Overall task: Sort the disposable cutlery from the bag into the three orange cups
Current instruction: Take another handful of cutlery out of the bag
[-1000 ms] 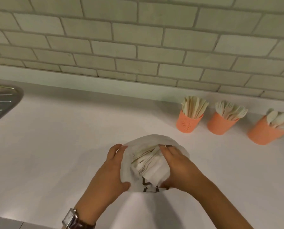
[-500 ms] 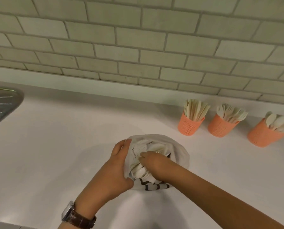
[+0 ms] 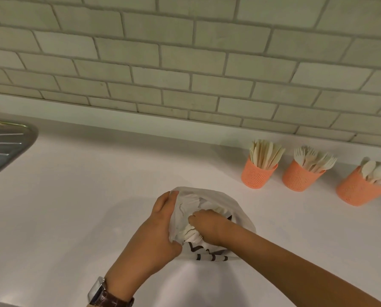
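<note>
The step in hand is the picking: the person takes the next pieces out of the bag (image 3: 220, 196), which stands on the white counter (image 3: 74, 218) in front of them. The left hand (image 3: 160, 227) grips the left rim of the bag and holds its mouth wide. The right hand (image 3: 209, 227) is inside the mouth, its fingers curled down round a few pieces of the pale cutlery (image 3: 188, 232) (which kind they are, I cannot tell).

The three orange cups stand in a row at the wall, well apart from the bag to the right: the knives cup (image 3: 257, 177), the forks cup (image 3: 300, 179) and the spoons cup (image 3: 358, 192). All already hold many pieces, so I judge the sorting well advanced.

The next move calls for lifting the pieces out, seeing their kind, and carrying them to the matching cup.

The bag has black printing (image 3: 207, 254) on its near side, but folds and the arm hide it, so nothing can be read.
</note>
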